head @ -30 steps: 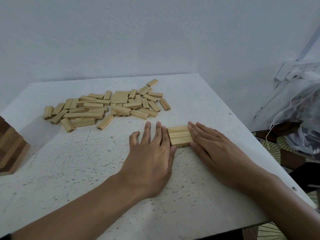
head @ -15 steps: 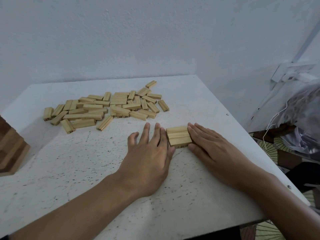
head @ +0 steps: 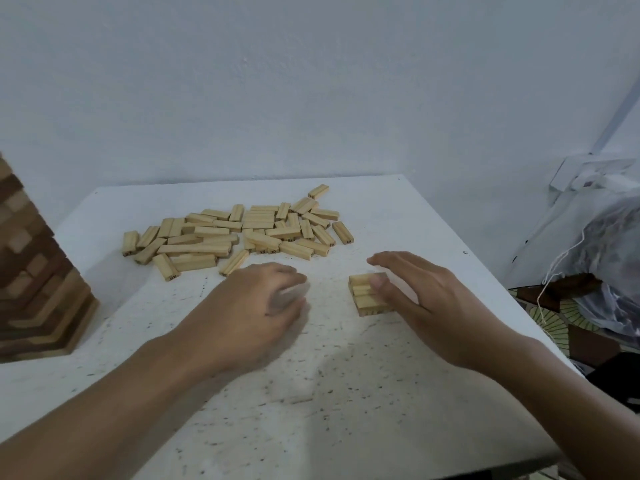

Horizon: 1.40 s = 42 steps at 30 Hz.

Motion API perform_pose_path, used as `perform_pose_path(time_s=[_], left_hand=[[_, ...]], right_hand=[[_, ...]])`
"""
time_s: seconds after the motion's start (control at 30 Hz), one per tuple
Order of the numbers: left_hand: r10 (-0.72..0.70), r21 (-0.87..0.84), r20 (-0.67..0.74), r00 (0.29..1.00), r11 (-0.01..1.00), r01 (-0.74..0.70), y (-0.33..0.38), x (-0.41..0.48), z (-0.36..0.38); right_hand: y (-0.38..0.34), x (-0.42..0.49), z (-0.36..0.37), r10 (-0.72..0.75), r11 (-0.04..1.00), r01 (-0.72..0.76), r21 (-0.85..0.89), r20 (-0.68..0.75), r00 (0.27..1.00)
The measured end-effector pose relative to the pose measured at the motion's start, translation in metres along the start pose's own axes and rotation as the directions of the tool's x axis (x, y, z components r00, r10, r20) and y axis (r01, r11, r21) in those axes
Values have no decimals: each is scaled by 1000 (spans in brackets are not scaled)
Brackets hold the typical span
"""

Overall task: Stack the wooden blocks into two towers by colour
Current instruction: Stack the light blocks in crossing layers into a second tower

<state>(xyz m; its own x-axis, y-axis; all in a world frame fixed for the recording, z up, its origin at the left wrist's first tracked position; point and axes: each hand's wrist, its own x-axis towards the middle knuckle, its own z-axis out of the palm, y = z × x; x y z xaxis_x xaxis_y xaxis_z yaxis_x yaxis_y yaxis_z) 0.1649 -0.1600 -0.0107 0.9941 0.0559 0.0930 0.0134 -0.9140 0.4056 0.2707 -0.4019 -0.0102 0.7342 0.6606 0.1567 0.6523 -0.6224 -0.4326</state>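
Three light wooden blocks (head: 363, 296) lie side by side as a flat row on the white table (head: 346, 393). My right hand (head: 426, 299) covers the row's right part, thumb resting on top, fingers spread and extended past its far side. My left hand (head: 252, 306) is motion-blurred to the left of the row, apart from it, fingers loosely bent, nothing visible in it. A loose pile of several light blocks (head: 239, 233) lies at the back of the table. At the left edge stands a tower of dark and mixed brown blocks (head: 34, 289), partly out of frame.
The table meets a pale wall at the back. Its right edge drops off to a white plastic bag (head: 609, 258) and clutter on the floor. Bare tabletop lies between the pile and my hands and in front of them.
My left hand has pulled away leftward from the three-block row and curled its fingers. My right hand has lifted from the row's side, its thumb now on top. The view tilted up.
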Motion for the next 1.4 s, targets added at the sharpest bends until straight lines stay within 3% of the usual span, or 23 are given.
perform_pose_path(time_s=[0.2,0.3,0.43,0.67,0.83,1.1,1.23,1.4], left_hand=[[-99,155,-52,994,982,106,-54,-16,-20],[-69,195,-3,998,979,68,-67,-26,-23],[-25,238,-36,999,971,32,-71,-36,-16],[49,326,-112,993,945,-10,-75,-45,-24],[58,245,-194,979,969,-9,-81,-46,-17],[4,77,-316,949,997,21,-86,-44,-15],[-46,-22,-305,951,999,41,-90,-47,-14],[-99,47,-237,966,992,113,-93,-46,-15]], right_hand=[[-37,32,6,-109,985,118,-129,73,991],[-59,51,17,-164,963,182,-197,106,981],[-82,75,34,-184,932,231,-280,184,965],[-104,108,60,-116,910,208,-359,261,958],[-112,117,70,-63,910,145,-388,218,974],[-125,112,81,-95,903,121,-412,83,992],[-134,102,86,-143,890,162,-427,77,987],[-133,92,90,-220,886,218,-409,44,975]])
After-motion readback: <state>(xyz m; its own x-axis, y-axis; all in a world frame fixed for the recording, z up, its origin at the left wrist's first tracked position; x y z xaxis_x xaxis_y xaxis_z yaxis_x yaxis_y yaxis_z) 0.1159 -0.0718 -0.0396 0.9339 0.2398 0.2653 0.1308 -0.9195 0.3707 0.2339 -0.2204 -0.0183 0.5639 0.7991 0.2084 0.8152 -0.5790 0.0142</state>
